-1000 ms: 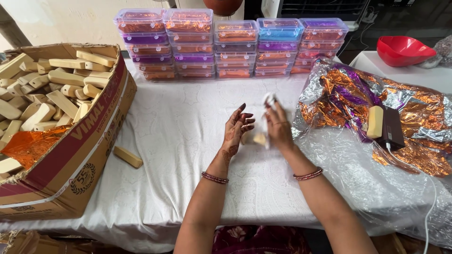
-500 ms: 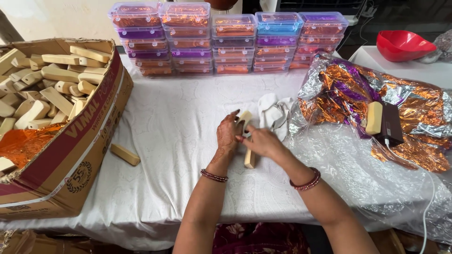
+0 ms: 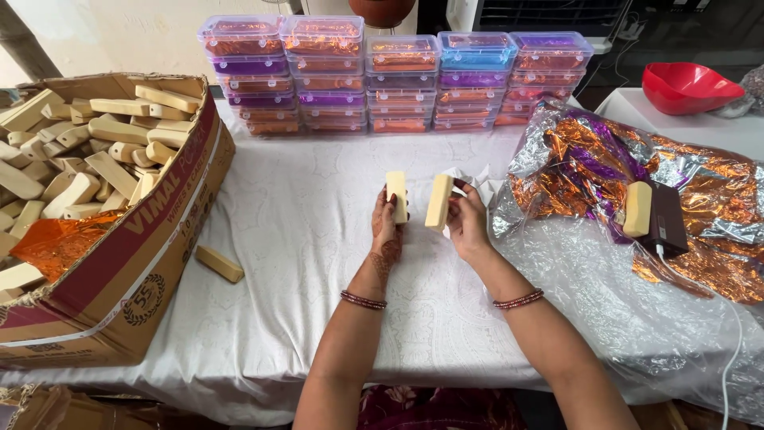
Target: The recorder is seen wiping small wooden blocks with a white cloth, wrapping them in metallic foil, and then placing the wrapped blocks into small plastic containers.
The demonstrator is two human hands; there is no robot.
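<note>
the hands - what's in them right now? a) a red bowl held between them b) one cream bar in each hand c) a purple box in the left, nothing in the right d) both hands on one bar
b: the left hand holds one cream bar upright and the right hand holds a second bar, the two bars apart above the white cloth.
</note>
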